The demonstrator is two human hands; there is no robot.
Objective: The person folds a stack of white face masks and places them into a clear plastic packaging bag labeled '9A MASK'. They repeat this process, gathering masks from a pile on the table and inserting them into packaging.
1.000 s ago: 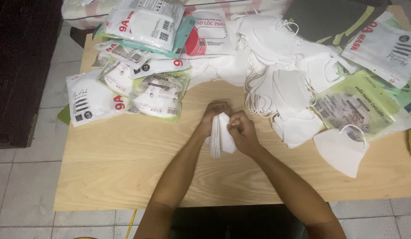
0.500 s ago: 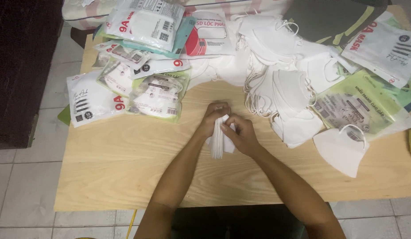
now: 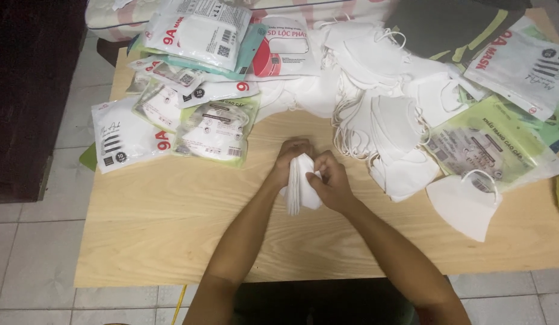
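Observation:
A small stack of folded white face masks [image 3: 296, 188] stands on edge at the middle of the light wooden table [image 3: 171, 241]. My left hand [image 3: 290, 157] presses the stack from its left side and my right hand [image 3: 329, 180] grips it from the right. Both hands are closed around the stack, which rests just above the tabletop. The far side of the stack is hidden by my fingers.
A loose heap of white masks [image 3: 394, 126] lies right of my hands, with a single mask [image 3: 463, 204] nearer the right edge. Sealed mask packets [image 3: 210, 129] crowd the back left and clear packets [image 3: 490, 144] the right. Tiled floor [image 3: 26, 253] surrounds the table.
The stack of masks has been squared up slightly between my hands. My hands stay in the same spot with only small finger shifts.

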